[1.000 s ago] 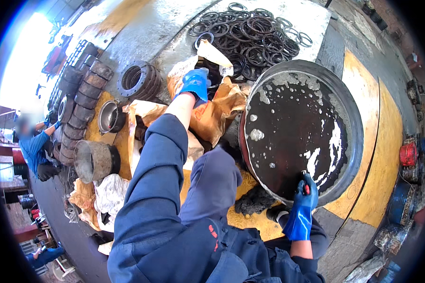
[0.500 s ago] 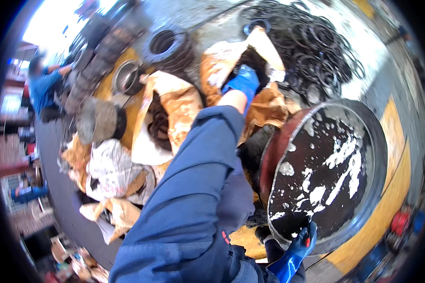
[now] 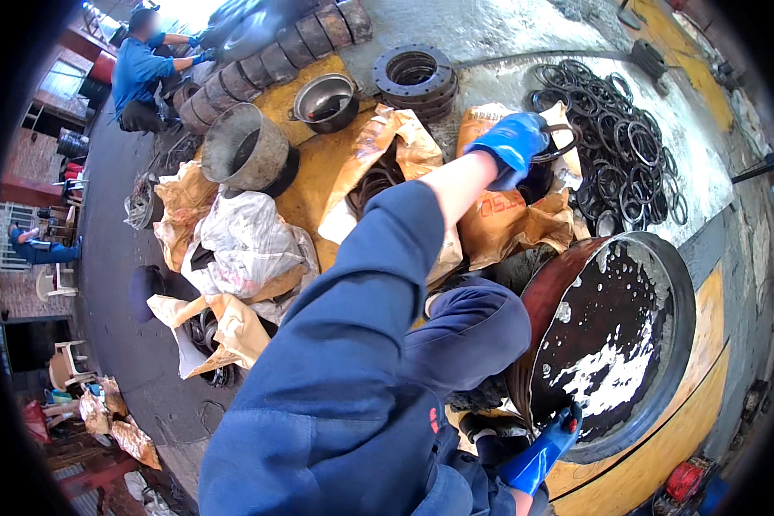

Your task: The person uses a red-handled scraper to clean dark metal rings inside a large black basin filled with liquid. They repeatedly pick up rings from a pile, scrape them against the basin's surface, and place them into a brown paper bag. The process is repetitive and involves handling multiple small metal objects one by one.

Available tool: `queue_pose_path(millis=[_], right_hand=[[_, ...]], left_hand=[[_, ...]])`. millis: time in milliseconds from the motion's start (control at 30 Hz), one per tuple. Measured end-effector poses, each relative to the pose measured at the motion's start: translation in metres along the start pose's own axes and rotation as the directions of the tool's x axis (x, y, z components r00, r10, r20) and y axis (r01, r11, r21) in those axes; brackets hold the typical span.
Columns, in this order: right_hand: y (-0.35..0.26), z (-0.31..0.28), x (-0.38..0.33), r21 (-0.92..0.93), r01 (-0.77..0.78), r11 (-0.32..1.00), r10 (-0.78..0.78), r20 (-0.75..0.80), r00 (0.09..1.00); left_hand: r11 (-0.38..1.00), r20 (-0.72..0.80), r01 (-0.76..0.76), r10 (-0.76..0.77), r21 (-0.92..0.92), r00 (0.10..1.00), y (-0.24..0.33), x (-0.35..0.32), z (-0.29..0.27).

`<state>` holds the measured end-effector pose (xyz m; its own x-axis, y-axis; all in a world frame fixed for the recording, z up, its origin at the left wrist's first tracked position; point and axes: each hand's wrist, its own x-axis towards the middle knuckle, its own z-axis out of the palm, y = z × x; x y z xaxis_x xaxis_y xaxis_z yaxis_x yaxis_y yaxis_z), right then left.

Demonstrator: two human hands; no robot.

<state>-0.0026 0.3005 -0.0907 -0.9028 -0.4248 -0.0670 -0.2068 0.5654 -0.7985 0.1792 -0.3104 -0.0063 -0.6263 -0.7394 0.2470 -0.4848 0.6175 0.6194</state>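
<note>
My left hand [image 3: 516, 146], in a blue glove, is closed around a dark ring [image 3: 563, 142] just above an open brown paper bag [image 3: 499, 224]. My right hand [image 3: 559, 439], also gloved in blue, is at the near rim of a large round tub [image 3: 690, 318]. Its fingers are curled, with a small red bit showing among them; what they hold is mostly hidden. Dark, shiny liquid [image 3: 593, 335] with patches of foam fills part of the tub. Beyond the bag lies a heap of black rings [image 3: 628, 138].
A second paper bag [image 3: 387, 146] with rings stands to the left, near a metal pot [image 3: 327, 101], a grey bucket [image 3: 245, 150] and stacked flanges [image 3: 414, 73]. White plastic sacking [image 3: 245, 245] and another ring-filled bag [image 3: 232, 335] lie nearer. A person [image 3: 142, 69] works at far left.
My left hand has come up out of the paper bag with a dark ring in it. My right hand stays by the tub's rim. The whole view has shifted.
</note>
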Motion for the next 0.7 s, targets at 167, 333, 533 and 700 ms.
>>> queue_pose_path(millis=[167,333,533,700], right_hand=[[0.026,0.004,0.024,-0.066,0.014,0.998,-0.013,0.014,1.0],[0.024,0.006,0.03,-0.082,0.185,0.979,-0.187,-0.01,0.982],[0.018,0.009,0.025,-0.085,0.156,0.984,-0.154,0.027,0.988],[0.009,0.014,0.021,-0.088,0.08,0.993,-0.082,-0.018,0.996]], left_hand=[[0.534,0.165,0.323,-0.322,-0.781,0.932,0.016,-0.112,-0.105],[0.312,0.156,0.364,-0.532,-0.877,0.832,-0.002,-0.221,-0.147],[0.444,0.126,0.502,-0.644,-0.742,0.755,-0.047,-0.3,-0.147],[0.827,0.032,0.536,-0.539,-0.169,0.842,-0.08,-0.322,-0.107]])
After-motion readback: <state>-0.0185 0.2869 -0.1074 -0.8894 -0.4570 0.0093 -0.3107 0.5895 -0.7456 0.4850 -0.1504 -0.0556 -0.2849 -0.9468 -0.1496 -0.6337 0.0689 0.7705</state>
